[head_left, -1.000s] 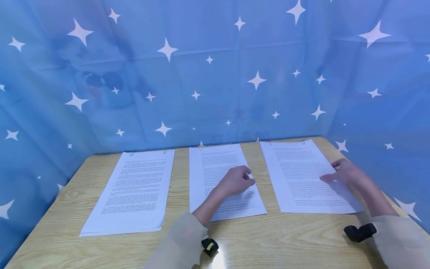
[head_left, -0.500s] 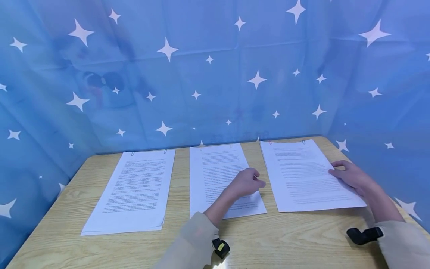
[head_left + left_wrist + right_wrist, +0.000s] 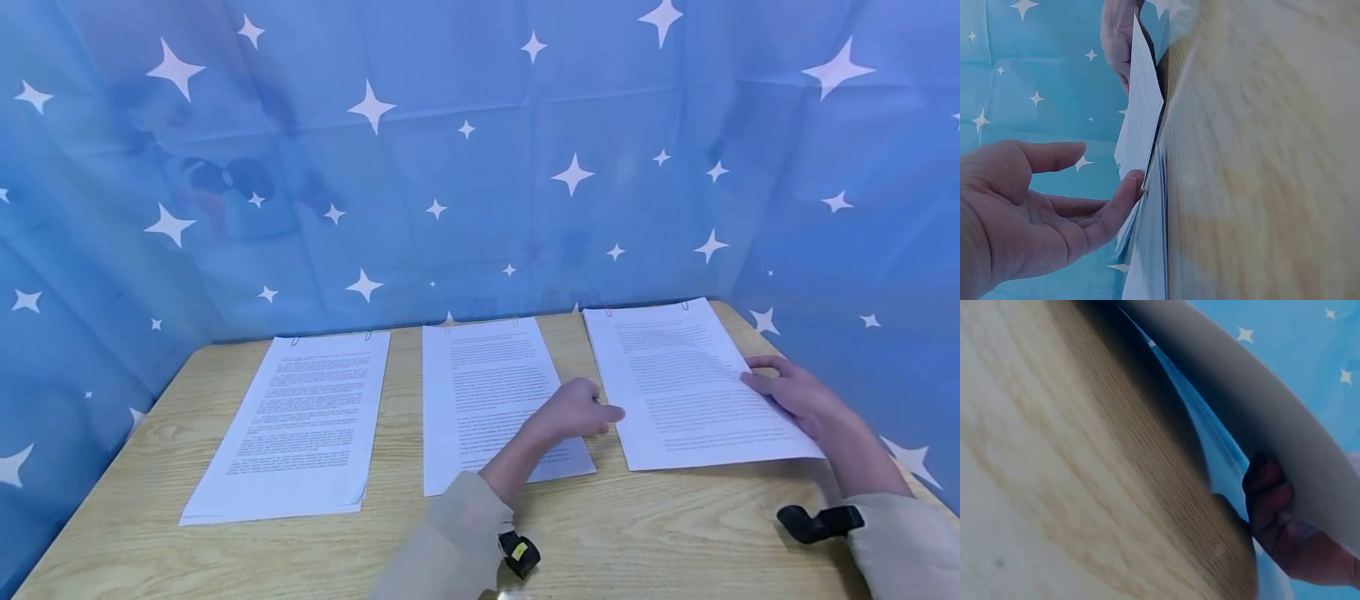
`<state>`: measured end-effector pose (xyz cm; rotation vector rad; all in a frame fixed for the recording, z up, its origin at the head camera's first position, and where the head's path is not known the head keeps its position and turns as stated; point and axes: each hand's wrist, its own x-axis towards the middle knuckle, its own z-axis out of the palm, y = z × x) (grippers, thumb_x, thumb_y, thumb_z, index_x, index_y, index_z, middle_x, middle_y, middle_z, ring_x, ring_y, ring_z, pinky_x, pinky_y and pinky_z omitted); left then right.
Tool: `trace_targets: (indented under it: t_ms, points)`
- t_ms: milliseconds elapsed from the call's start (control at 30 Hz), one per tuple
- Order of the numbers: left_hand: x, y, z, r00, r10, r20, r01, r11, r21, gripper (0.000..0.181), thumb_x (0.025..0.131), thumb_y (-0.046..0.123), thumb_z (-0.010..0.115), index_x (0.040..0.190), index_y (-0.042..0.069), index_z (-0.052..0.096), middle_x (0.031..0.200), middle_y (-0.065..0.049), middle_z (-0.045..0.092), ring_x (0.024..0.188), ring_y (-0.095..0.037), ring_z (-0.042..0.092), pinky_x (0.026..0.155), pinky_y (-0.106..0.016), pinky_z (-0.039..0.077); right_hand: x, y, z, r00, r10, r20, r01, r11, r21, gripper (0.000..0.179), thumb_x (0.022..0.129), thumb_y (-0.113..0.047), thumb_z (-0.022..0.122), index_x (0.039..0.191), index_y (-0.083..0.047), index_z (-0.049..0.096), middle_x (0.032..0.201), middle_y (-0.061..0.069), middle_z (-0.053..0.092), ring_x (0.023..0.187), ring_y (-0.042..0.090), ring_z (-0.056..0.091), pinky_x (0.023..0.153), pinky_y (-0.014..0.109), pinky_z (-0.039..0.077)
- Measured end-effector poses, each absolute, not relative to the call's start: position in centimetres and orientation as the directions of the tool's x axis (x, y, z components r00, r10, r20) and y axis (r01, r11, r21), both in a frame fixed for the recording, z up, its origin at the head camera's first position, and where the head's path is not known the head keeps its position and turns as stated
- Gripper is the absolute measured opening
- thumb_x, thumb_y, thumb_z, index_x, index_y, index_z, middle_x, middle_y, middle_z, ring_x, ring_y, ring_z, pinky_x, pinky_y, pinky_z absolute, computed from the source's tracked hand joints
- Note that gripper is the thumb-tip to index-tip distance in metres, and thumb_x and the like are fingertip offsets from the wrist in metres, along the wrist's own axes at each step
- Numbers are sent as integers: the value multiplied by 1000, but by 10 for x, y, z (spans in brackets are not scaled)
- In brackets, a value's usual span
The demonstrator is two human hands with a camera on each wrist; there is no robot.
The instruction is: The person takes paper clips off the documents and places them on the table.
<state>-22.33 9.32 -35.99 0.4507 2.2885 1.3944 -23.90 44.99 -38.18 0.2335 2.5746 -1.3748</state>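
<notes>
A stack of printed sheets point(image 3: 675, 408) lies on the right of the table, fastened at its top edge by a reddish paper clip point(image 3: 609, 313) and a darker paper clip point(image 3: 685, 306). My right hand point(image 3: 807, 407) pinches its right edge, thumb on top; the right wrist view shows the curled fingers point(image 3: 1272, 503) beneath the raised sheets. Over the right part of the middle stack point(image 3: 487, 367) is my left hand point(image 3: 573, 411), its thumb right at the right stack's left edge. Seen from the left wrist, this left hand point(image 3: 1041, 225) has thumb and fingers apart with nothing between them.
Another clipped stack of sheets point(image 3: 300, 417) lies at the left of the wooden table point(image 3: 600, 533). A blue curtain point(image 3: 480, 183) with white stars hangs behind and along the sides. Black wrist cameras sit at both sleeves.
My left hand has moved right, from over the middle stack to the right stack's edge. My right hand has drawn slightly right, and that stack's near right corner has lifted off the table.
</notes>
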Motion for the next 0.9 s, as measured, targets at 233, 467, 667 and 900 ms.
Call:
trace_targets:
  t_ms: [233,467,667,900]
  points:
    - [-225,100,-365,-857,465,-222,-31,383,923,41,96,11,69,63,6,45,80,-12,70,77,-22,71,67,-28,56,-238,450,-383,-965,45,-260,246,506,-827,63,108,-32,45,149,9,19,128,35,35,81,20,60,70,35,49]
    - [-228,105,-374,-854,480,-200,-84,253,964,7,94,2,67,94,-4,68,83,-13,70,77,-24,70,74,-34,60,-239,449,-384,-963,39,-266,255,451,-855,61,107,-31,49,149,4,23,104,6,57,77,18,65,69,35,53]
    - [-226,108,-372,-881,440,-171,-147,90,985,26,96,-1,65,120,-5,59,92,-10,68,82,-26,69,81,-39,60,-240,449,-384,-967,24,-255,241,426,-872,42,106,-33,52,141,-13,41,111,8,51,80,17,62,70,33,51]
    - [-223,108,-366,-907,388,-162,-156,48,987,30,96,1,66,124,-2,56,93,-11,67,81,-25,68,78,-40,60,-241,442,-379,-978,-13,-206,180,437,-881,27,106,-34,53,131,-30,46,124,19,45,86,17,60,74,32,49]
